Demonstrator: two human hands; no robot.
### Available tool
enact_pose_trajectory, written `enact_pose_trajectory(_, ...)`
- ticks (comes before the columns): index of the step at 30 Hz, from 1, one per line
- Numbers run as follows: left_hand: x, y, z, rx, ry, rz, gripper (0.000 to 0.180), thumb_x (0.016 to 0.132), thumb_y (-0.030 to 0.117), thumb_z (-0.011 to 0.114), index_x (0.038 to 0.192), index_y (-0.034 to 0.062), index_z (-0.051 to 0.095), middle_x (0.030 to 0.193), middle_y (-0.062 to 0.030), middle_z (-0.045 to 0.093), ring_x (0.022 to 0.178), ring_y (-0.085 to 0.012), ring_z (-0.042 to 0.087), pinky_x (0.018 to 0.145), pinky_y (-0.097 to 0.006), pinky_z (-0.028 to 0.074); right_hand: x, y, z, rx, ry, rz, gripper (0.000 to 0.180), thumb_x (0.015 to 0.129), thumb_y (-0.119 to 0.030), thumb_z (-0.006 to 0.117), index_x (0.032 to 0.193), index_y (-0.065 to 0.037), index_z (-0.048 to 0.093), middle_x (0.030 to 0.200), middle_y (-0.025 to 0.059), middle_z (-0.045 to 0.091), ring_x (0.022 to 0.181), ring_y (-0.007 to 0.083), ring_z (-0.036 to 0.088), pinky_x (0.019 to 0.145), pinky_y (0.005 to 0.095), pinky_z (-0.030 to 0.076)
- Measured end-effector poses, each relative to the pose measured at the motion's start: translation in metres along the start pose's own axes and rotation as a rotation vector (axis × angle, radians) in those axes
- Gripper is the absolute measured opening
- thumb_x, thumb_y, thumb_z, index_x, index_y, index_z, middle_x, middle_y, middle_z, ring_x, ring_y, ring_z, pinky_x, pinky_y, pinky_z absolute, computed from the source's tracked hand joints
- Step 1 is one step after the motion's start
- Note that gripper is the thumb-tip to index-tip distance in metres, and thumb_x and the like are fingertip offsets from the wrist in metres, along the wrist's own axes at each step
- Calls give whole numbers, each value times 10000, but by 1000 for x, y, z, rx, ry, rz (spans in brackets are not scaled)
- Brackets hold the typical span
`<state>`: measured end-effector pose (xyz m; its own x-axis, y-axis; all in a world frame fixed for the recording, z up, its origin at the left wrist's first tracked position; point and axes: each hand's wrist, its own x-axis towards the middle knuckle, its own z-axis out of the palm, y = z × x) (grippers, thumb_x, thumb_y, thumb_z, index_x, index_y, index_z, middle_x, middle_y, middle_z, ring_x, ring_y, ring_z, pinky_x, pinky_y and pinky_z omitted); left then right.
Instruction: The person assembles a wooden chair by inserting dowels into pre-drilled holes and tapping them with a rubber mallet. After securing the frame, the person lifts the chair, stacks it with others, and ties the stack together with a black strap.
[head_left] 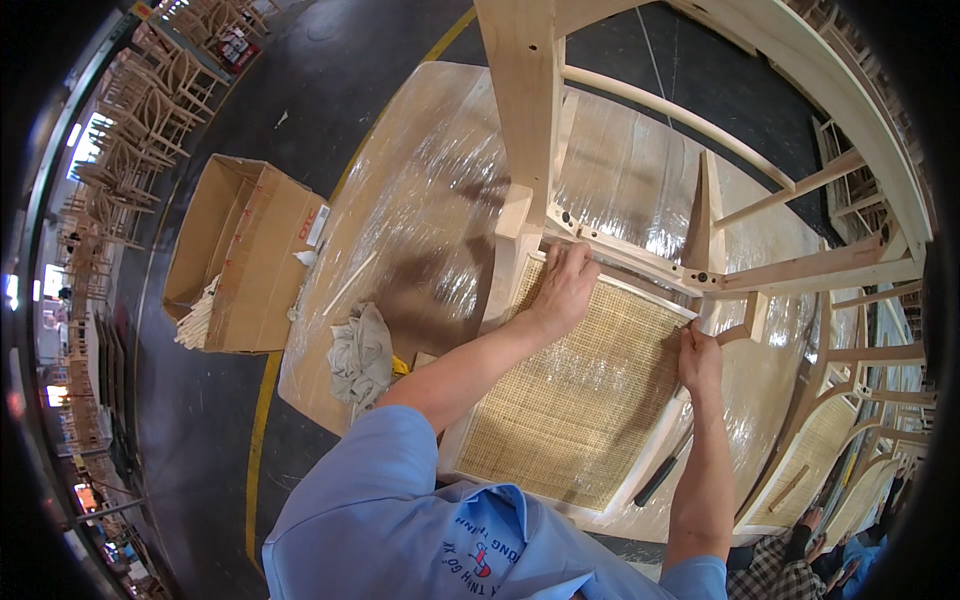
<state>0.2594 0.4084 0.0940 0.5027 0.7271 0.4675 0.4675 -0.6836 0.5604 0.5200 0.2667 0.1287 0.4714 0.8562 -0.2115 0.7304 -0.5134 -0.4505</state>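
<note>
A pale wooden chair (527, 95) lies tipped over on a plastic-wrapped work surface, its woven cane panel (585, 385) facing up and its legs pointing away from me. A thin light strip (655, 300) runs along the panel's far edge. My left hand (566, 290) is at the left end of that edge, fingers bent down and closed over it; whether they pinch anything is hidden. At the far right corner, my right hand (699, 358) is closed with thumb and fingers around the panel's edge. A dark-handled tool (656, 481) rests beside the panel's right side.
Left of the chair lie a crumpled grey cloth (360, 352) and a thin wooden stick (350, 283) on the plastic-wrapped surface (420, 190). An open cardboard box (255, 260) holding thin sticks stands farther left. More cane-panelled chairs (805, 465) and other people's arms (800, 575) are at lower right.
</note>
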Motion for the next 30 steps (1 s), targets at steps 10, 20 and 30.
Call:
enact_pose_trajectory(10, 0, -2, 1, -49, 5, -18, 81, 858, -53, 652, 934, -27, 642, 1141, -197, 508, 1083, -408, 476, 1008, -516, 390, -2, 3, 0, 20, 11, 8, 421, 1066, -281, 553, 1394, -28, 631, 981, 346, 689, 980, 487, 700, 835, 486, 543)
enact_pose_trajectory(20, -3, -6, -1, -114, -25, -111, 83, 932, 23, 662, 1015, 18, 653, 1102, -154, 566, 1148, -373, 561, 1209, -631, 272, -5, 7, 2, -6, -8, 27, 412, 1066, -304, 549, 1396, -75, 643, 958, 305, 711, 950, 467, 711, 829, 498, 549)
enact_pose_trajectory(30, -17, 4, -12, 25, -35, 50, 292, 986, 66, 566, 1248, -8, 671, 1286, -221, 599, 1344, -431, 520, 1270, -598, 233, -1, 27, 8, -108, -53, -16, 511, 1057, -354, 525, 1470, -52, 548, 994, 283, 727, 936, 481, 703, 823, 550, 549)
